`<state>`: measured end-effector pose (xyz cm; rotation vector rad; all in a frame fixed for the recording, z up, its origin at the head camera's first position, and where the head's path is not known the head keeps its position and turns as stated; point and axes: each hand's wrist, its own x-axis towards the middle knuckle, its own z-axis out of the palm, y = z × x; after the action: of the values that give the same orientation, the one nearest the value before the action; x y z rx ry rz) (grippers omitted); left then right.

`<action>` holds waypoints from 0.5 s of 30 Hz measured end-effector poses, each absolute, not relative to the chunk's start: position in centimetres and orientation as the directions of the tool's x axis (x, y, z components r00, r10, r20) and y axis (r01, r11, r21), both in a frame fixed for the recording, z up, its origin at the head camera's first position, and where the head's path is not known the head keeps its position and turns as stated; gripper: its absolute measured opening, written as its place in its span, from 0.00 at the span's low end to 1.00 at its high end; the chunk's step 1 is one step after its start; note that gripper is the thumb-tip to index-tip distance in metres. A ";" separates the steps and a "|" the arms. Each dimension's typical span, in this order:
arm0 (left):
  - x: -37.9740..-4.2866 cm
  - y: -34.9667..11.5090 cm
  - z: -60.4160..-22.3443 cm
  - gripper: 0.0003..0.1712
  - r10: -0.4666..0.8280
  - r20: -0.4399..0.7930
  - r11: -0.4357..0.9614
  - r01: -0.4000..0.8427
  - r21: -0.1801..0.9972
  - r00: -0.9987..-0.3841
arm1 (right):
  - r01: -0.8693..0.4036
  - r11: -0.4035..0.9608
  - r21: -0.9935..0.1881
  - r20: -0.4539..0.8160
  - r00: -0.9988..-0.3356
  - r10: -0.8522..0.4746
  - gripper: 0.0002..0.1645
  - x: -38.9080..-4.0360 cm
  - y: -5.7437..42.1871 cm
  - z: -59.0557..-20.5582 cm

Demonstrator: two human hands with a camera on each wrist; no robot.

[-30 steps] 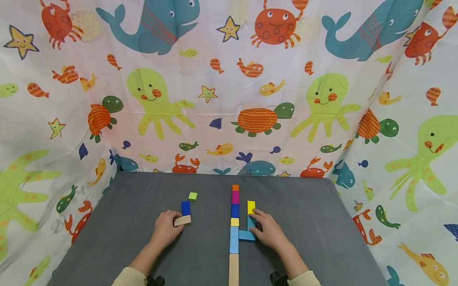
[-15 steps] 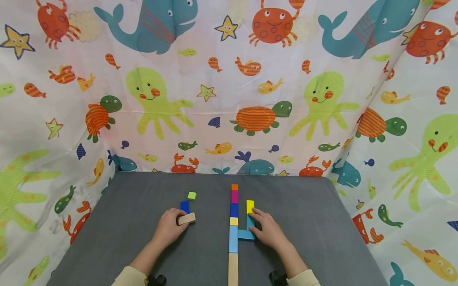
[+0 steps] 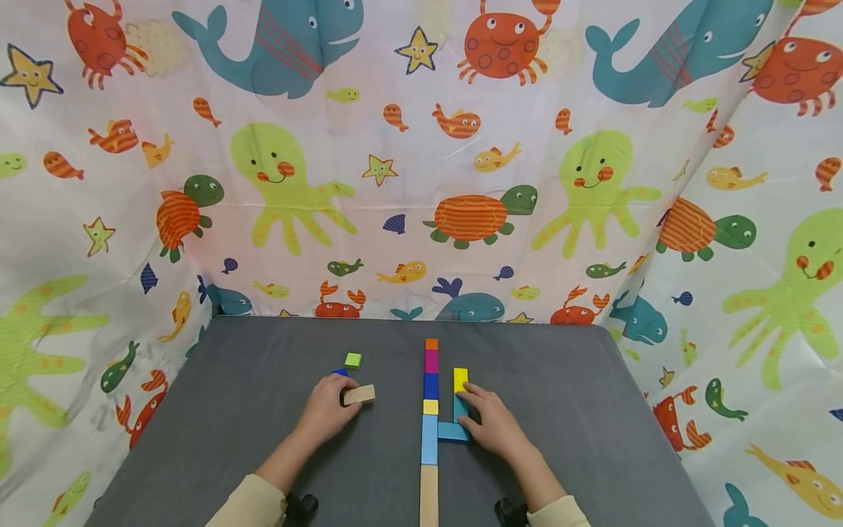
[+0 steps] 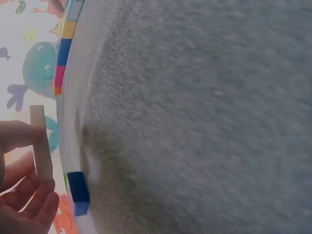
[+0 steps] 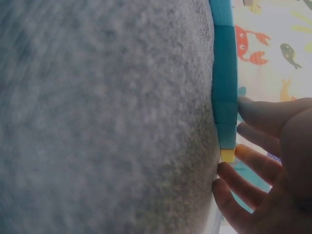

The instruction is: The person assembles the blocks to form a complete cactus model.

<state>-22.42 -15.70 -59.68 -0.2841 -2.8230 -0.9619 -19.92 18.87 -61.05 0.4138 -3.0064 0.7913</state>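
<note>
In the head view my left hand (image 3: 328, 406) pinches a plain wooden block (image 3: 359, 395) between thumb and fingers, left of the long block row. The left wrist view shows that wooden block (image 4: 41, 151) upright in the frame, thumb on one side. A blue block (image 3: 339, 372) is mostly covered by the left hand, with a small green block (image 3: 353, 360) just beyond. My right hand (image 3: 495, 423) rests with fairly straight fingers at a blue block (image 3: 460, 408) and a yellow block (image 3: 460, 380). Another blue block (image 3: 453, 432) lies crosswise, joining these to the row.
The row runs away from me on the grey table (image 3: 566, 380): a long wooden block (image 3: 429, 494), a light blue block (image 3: 429, 439), then yellow, dark blue, magenta and orange (image 3: 431, 344) pieces. A cloth with sea animals (image 3: 395, 241) hangs behind and at both sides.
The left hand has carried the wooden block away from beside the blue block, rightward and slightly farther from me. The right hand has stayed in place at its blocks.
</note>
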 end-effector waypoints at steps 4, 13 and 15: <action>-23.1 -14.9 -59.4 0.14 0.165 0.196 0.779 0.250 0.576 -0.967 | -0.241 0.841 -0.484 0.057 -0.968 -0.245 0.31 -20.0 18.8 -60.9; -24.5 -12.9 -59.6 0.13 0.229 0.181 0.756 0.292 0.586 -0.956 | -0.231 0.846 -0.480 0.039 -0.970 -0.242 0.31 -20.1 18.8 -60.6; -24.6 -12.4 -59.5 0.13 0.237 0.175 0.750 0.294 0.592 -0.956 | -0.231 0.846 -0.481 0.037 -0.969 -0.244 0.31 -20.1 18.8 -60.5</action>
<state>-24.62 -12.38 -59.46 -0.4338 -2.8552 -0.9893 -20.14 18.83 -60.54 0.3914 -3.0420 0.7883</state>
